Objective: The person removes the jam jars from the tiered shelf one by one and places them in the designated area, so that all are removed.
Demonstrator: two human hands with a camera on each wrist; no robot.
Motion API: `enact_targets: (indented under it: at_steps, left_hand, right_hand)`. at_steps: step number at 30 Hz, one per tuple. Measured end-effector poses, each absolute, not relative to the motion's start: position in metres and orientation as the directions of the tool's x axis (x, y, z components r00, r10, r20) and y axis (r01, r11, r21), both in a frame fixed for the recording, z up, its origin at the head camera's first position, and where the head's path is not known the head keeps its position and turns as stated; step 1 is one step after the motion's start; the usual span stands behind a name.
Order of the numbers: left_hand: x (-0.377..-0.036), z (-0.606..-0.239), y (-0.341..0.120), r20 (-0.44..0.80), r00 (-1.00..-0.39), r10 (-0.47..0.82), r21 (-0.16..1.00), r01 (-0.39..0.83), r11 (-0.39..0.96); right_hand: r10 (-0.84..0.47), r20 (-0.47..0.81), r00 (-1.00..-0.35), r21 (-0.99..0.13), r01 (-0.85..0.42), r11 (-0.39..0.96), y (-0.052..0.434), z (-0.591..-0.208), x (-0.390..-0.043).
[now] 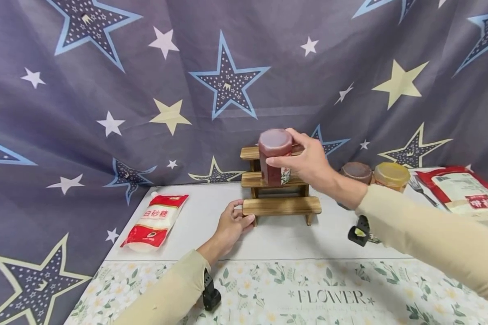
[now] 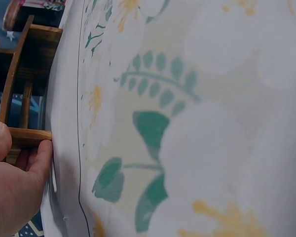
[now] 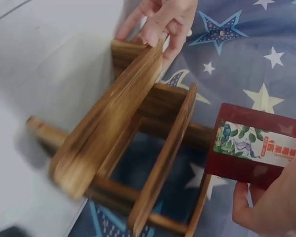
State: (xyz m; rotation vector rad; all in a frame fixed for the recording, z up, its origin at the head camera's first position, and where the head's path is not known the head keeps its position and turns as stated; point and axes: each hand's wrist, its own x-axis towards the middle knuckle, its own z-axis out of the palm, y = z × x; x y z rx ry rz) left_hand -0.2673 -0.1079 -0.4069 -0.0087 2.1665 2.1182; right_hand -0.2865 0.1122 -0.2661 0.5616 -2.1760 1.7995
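Setting: staged tabletop set | far: star-print backdrop (image 1: 105,90) hung behind | near: floral tablecloth (image 1: 309,293) | groceries: sugar bag (image 1: 156,222), jars (image 1: 391,175)

Left hand (image 1: 232,225) is resting low, near left, fingers curling round a grip, thumb on top, forearm reaching in from near. Right hand (image 1: 305,162) is raised farther back, fingers and thumb wrapping a hold, arm stretching in from right.

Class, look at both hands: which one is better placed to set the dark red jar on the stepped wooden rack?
Probably the right hand: it grips the dark red jar at the stepped wooden rack, whose end the left hand holds.
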Motion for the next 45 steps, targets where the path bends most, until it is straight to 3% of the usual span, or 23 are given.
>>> enact_targets:
  at_steps: [12, 18, 24, 35, 40, 45]
  left_hand:
    - [-0.268, -0.407, -0.108, -0.077, -0.994, 0.072, 0.997, -0.075, 0.038]
    - [-0.268, -0.408, -0.107, -0.082, -0.994, 0.071, 0.996, -0.08, 0.036]
    - [-0.267, -0.407, -0.106, -0.074, -0.994, 0.079, 0.997, -0.071, 0.035]
    - [-0.267, -0.407, -0.106, -0.077, -0.994, 0.077, 0.997, -0.075, 0.027]
    - [-0.267, -0.407, -0.106, -0.076, -0.994, 0.077, 0.997, -0.073, 0.035]
    - [-0.267, -0.407, -0.107, -0.071, -0.995, 0.077, 0.997, -0.068, 0.041]
  right_hand:
    - [-0.065, 0.389, -0.919, -0.854, -0.386, 0.349, 0.168, -0.259, -0.264]
    - [-0.029, 0.317, -0.948, -0.894, -0.309, 0.325, 0.189, -0.255, -0.249]
    - [-0.001, 0.278, -0.961, -0.877, -0.254, 0.408, 0.218, -0.247, -0.234]
    - [0.112, 0.253, -0.961, -0.929, -0.209, 0.305, 0.273, -0.244, -0.222]
    - [0.177, 0.28, -0.944, -0.949, -0.244, 0.202, 0.297, -0.249, -0.218]
    - [0.196, 0.341, -0.919, -0.929, -0.298, 0.218, 0.319, -0.258, -0.213]
